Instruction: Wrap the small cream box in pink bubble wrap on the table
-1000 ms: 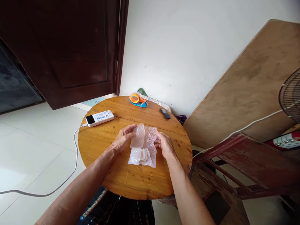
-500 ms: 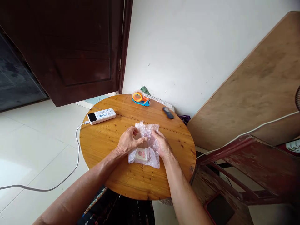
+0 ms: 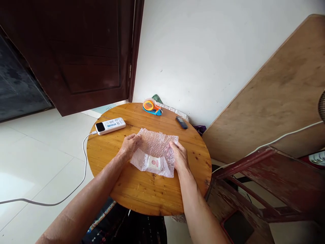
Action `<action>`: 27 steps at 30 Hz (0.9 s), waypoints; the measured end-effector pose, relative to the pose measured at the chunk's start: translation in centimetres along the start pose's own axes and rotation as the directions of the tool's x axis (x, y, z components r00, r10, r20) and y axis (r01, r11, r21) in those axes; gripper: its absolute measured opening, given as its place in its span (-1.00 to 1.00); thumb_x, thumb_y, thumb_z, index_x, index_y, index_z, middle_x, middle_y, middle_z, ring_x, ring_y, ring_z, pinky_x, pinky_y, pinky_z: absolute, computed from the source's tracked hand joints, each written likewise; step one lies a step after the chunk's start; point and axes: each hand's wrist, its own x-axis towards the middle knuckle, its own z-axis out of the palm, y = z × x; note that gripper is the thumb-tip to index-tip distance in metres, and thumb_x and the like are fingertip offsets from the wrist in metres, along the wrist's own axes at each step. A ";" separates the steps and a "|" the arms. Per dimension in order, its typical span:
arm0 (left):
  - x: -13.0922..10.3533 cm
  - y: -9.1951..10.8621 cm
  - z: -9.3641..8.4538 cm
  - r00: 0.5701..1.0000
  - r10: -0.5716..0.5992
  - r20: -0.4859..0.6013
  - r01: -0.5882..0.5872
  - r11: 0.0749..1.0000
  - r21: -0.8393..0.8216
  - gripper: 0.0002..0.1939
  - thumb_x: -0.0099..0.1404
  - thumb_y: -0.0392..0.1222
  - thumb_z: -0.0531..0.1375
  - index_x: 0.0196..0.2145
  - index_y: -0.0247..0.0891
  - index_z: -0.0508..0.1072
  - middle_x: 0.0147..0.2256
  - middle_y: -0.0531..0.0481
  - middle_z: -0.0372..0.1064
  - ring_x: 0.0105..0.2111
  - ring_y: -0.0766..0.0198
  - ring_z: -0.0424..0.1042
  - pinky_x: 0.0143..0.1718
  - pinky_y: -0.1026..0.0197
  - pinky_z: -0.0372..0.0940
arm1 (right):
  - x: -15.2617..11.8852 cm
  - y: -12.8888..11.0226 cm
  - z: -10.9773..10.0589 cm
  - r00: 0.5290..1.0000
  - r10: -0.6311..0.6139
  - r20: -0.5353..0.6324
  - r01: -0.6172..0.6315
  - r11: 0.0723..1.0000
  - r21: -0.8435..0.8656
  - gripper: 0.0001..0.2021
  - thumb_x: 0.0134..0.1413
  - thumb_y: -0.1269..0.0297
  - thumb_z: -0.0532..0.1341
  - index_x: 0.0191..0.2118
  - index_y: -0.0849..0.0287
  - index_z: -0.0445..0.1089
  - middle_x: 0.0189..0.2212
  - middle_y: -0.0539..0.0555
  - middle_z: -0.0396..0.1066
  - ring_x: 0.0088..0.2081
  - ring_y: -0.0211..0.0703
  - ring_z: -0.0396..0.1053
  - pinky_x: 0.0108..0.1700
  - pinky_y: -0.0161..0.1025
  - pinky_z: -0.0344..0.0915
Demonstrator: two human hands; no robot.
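Observation:
A sheet of clear bubble wrap (image 3: 158, 144) is spread between my two hands over the round wooden table. My left hand (image 3: 130, 145) pinches its left edge, and my right hand (image 3: 179, 154) grips the right edge with the thumb on top. Toward the near side of the sheet lies a small pale box (image 3: 154, 162) with a red print on its top. A fold of the wrap covers part of this box. Neither hand touches the box.
On the wooden table (image 3: 111, 149), a white power bank-like device (image 3: 110, 126) with a cable sits at left. An orange and blue tape dispenser (image 3: 152, 106) stands at the back, near a dark blurred object (image 3: 181, 122). A reddish wooden chair (image 3: 274, 179) is at right.
The bubble wrap has been opened out wider. My left hand has moved left to the wrap's left edge, my right hand slightly right, and the box now shows in the middle.

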 end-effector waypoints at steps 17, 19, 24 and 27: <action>-5.0 4.3 0.8 0.749 -0.105 0.654 -0.643 0.125 0.756 -0.33 0.17 0.00 0.25 0.21 -0.26 0.29 -0.05 -0.15 0.49 -0.04 0.02 0.45 0.00 0.05 0.31 | -4.8 -6.9 0.1 0.675 -0.255 0.693 0.729 0.377 -0.571 -0.62 0.22 0.44 -0.02 0.07 0.10 0.35 -0.03 0.12 0.50 -0.01 -0.11 0.43 -0.03 -0.24 0.28; -5.7 4.5 0.9 0.766 -0.112 0.633 -0.626 0.092 0.774 -0.37 0.18 -0.01 0.24 0.19 -0.24 0.32 -0.13 -0.11 0.52 -0.14 0.06 0.48 -0.08 0.09 0.33 | -5.9 -7.9 0.4 0.652 -0.045 0.757 0.733 0.289 -0.615 -0.64 0.20 0.49 -0.01 0.00 0.09 0.40 -0.17 0.11 0.55 -0.15 -0.10 0.49 -0.17 -0.27 0.27; -8.7 4.7 0.0 0.738 -0.098 0.667 -0.665 0.056 0.744 -0.60 0.24 0.03 0.19 -0.04 -0.22 0.50 -0.27 -0.06 0.52 -0.27 0.12 0.47 -0.18 0.13 0.29 | -6.8 -8.3 -1.8 0.754 0.115 0.647 0.637 0.112 -0.763 -0.68 0.25 0.44 -0.01 -0.04 0.13 0.44 -0.26 0.14 0.56 -0.25 -0.06 0.50 -0.28 -0.26 0.17; -11.0 4.6 -1.0 0.640 -0.210 0.739 -0.730 0.135 0.670 -0.61 0.36 0.12 0.07 -0.25 -0.23 0.52 -0.35 -0.05 0.50 -0.35 0.21 0.45 -0.26 0.21 0.26 | -6.9 -7.1 -3.6 0.761 0.125 0.637 0.610 0.196 -0.768 -0.67 0.31 0.37 -0.04 -0.01 0.08 0.43 -0.26 0.09 0.56 -0.21 -0.07 0.49 -0.24 -0.26 0.18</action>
